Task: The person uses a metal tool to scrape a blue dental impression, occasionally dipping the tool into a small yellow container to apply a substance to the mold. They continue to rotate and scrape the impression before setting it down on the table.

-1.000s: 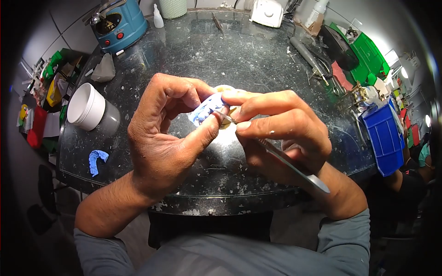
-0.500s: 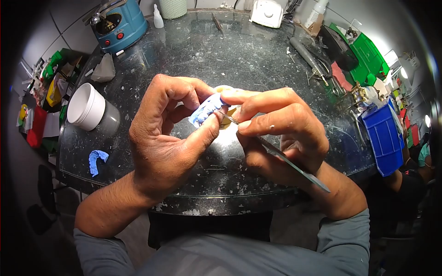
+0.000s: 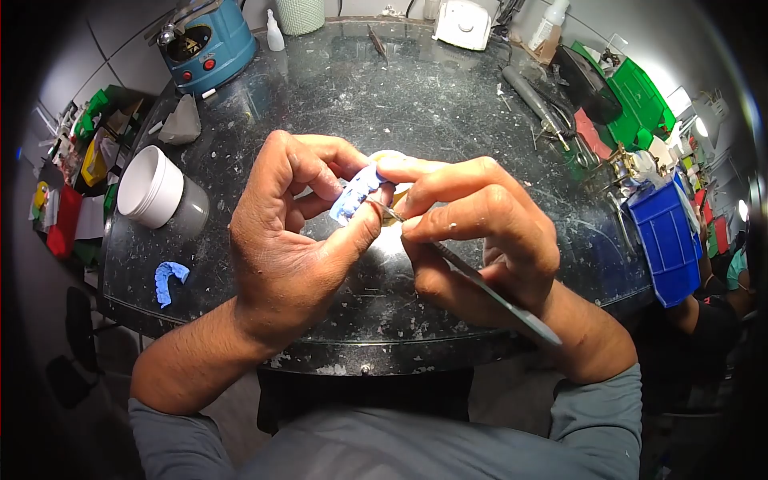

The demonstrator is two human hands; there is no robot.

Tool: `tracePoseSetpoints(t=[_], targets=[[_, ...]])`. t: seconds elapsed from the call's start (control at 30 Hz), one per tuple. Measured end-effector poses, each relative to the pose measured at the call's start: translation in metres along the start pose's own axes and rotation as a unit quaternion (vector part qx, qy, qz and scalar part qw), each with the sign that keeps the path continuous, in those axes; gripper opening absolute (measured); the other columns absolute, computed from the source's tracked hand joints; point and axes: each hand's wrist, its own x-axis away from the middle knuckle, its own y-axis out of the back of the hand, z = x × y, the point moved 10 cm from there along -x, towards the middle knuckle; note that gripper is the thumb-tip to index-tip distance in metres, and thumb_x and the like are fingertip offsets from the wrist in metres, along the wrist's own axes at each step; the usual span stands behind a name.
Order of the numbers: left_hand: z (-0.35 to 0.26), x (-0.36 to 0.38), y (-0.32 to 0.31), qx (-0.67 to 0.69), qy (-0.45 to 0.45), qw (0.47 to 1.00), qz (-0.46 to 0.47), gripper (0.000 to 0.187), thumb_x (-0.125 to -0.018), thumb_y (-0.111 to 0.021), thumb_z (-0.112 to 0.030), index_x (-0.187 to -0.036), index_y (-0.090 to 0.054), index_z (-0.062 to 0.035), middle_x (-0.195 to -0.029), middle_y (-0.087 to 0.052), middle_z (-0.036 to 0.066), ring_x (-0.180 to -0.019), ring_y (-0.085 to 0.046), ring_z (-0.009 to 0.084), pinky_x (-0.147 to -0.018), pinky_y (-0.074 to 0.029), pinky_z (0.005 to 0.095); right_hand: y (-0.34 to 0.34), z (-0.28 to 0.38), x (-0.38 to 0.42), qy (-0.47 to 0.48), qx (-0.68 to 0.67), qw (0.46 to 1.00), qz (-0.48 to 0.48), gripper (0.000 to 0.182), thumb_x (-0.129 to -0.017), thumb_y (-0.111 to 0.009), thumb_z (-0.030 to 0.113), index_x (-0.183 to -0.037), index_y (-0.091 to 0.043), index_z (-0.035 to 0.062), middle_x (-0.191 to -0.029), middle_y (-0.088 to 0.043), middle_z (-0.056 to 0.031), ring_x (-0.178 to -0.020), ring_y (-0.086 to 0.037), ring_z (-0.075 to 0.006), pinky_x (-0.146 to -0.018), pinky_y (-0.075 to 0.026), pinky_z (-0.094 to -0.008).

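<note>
My left hand grips a blue dental impression between thumb and fingertips, its toothed side facing up. In my right hand is a slim metal wax carver, held like a pen. Its thin tip touches or lies very close to the impression, beside my left thumb. The right fingertips rest near the impression's upper end. Behind the hands a round, pale and yellowish object is mostly hidden. A second blue arch-shaped impression lies on the black table at the left.
A white tub stands at the left beside a clear container. A blue machine is at the back left. To the right lie a grey handpiece, a green bin and a blue bin. A person sits beyond the right edge.
My right hand and the carver have shifted slightly to the left, and the carver's rear end sits lower. The impression has tilted a little in my left hand.
</note>
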Motion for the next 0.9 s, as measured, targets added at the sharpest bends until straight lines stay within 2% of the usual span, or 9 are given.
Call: tracePoseSetpoints(t=[0.03,0.1,0.23,0.33,0.4,0.43,0.57,0.7,0.9], targets=[[0.000,0.000,0.000,0.000,0.000,1.000,0.000,0.031,-0.083,-0.066,0.010,-0.093,-0.041,-0.0041,-0.105,-0.056,0.013,-0.101,-0.061,0.0146,-0.089,-0.053,0.0282,-0.001,0.000,0.001,0.000,0.000,1.000,0.000,0.028,-0.071,-0.066,-0.016,-0.094,-0.060,-0.0011,-0.095,-0.063,-0.0169,-0.102,-0.067,-0.0374,-0.086,-0.057,-0.0436],[-0.001,0.000,0.000,-0.009,-0.007,1.000,-0.003,0.032,-0.082,-0.067,0.010,-0.093,-0.041,-0.0040,-0.105,-0.056,0.012,-0.101,-0.061,0.0146,-0.089,-0.052,0.0286,0.003,-0.006,0.004,-0.020,-0.015,0.999,-0.040,0.025,-0.070,-0.072,-0.008,-0.090,-0.060,0.0004,-0.095,-0.063,-0.0139,-0.101,-0.067,-0.0304,-0.087,-0.054,-0.0388],[0.000,0.000,0.002,-0.025,-0.009,1.000,-0.004,0.032,-0.082,-0.067,0.011,-0.093,-0.041,-0.0042,-0.105,-0.056,0.013,-0.101,-0.061,0.0148,-0.089,-0.052,0.0291,-0.001,-0.005,0.002,-0.020,0.012,1.000,-0.011,0.025,-0.070,-0.073,-0.008,-0.090,-0.061,0.0006,-0.094,-0.063,-0.0141,-0.101,-0.067,-0.0300,-0.086,-0.054,-0.0383],[-0.003,0.000,0.001,-0.027,-0.018,0.999,-0.006,0.032,-0.081,-0.068,0.011,-0.093,-0.042,-0.0044,-0.104,-0.057,0.012,-0.100,-0.061,0.0148,-0.089,-0.052,0.0292,0.005,-0.009,0.004,-0.014,-0.031,0.998,-0.045,0.025,-0.069,-0.072,-0.009,-0.090,-0.062,0.0008,-0.095,-0.064,-0.0143,-0.100,-0.067,-0.0289,-0.085,-0.054,-0.0372],[-0.002,-0.001,-0.001,-0.038,-0.007,0.999,0.008,0.031,-0.084,-0.065,0.010,-0.098,-0.042,-0.0056,-0.105,-0.058,0.013,-0.098,-0.060,0.0144,-0.089,-0.049,0.0292,0.005,-0.006,0.001,0.002,-0.018,1.000,-0.013,0.025,-0.074,-0.067,-0.013,-0.095,-0.059,-0.0018,-0.095,-0.061,-0.0163,-0.097,-0.068,-0.0318,-0.088,-0.057,-0.0464],[-0.003,-0.001,0.000,-0.038,-0.007,0.999,0.008,0.031,-0.084,-0.065,0.010,-0.098,-0.042,-0.0056,-0.105,-0.058,0.013,-0.098,-0.060,0.0144,-0.089,-0.049,0.0292,0.006,-0.009,0.003,0.002,-0.021,1.000,-0.015,0.023,-0.076,-0.069,-0.011,-0.096,-0.059,-0.0023,-0.096,-0.060,-0.0162,-0.092,-0.068,-0.0283,-0.087,-0.058,-0.0457],[0.002,-0.002,0.000,0.015,0.040,0.999,0.006,0.029,-0.085,-0.062,0.011,-0.102,-0.044,-0.0041,-0.105,-0.062,0.016,-0.099,-0.063,0.0158,-0.089,-0.051,0.0289,0.013,-0.014,0.003,-0.011,-0.034,0.999,0.002,0.024,-0.078,-0.067,-0.012,-0.099,-0.061,-0.0030,-0.099,-0.059,-0.0165,-0.094,-0.066,-0.0247,-0.085,-0.057,-0.0407],[0.005,-0.004,-0.002,0.070,0.059,0.996,0.013,0.028,-0.086,-0.060,0.012,-0.105,-0.046,-0.0026,-0.108,-0.064,0.018,-0.099,-0.065,0.0176,-0.089,-0.053,0.0292,0.012,-0.019,0.004,-0.036,-0.035,0.999,0.008,0.024,-0.078,-0.067,-0.012,-0.099,-0.061,-0.0029,-0.099,-0.059,-0.0161,-0.096,-0.066,-0.0252,-0.087,-0.056,-0.0390],[0.011,-0.001,-0.001,0.073,0.093,0.993,0.012,0.027,-0.086,-0.060,0.011,-0.106,-0.046,-0.0021,-0.109,-0.064,0.019,-0.099,-0.065,0.0172,-0.088,-0.053,0.0282,0.009,-0.018,0.004,-0.043,-0.041,0.998,-0.005,0.023,-0.077,-0.067,-0.012,-0.097,-0.062,-0.0025,-0.100,-0.061,-0.0157,-0.095,-0.067,-0.0268,-0.087,-0.055,-0.0391]])
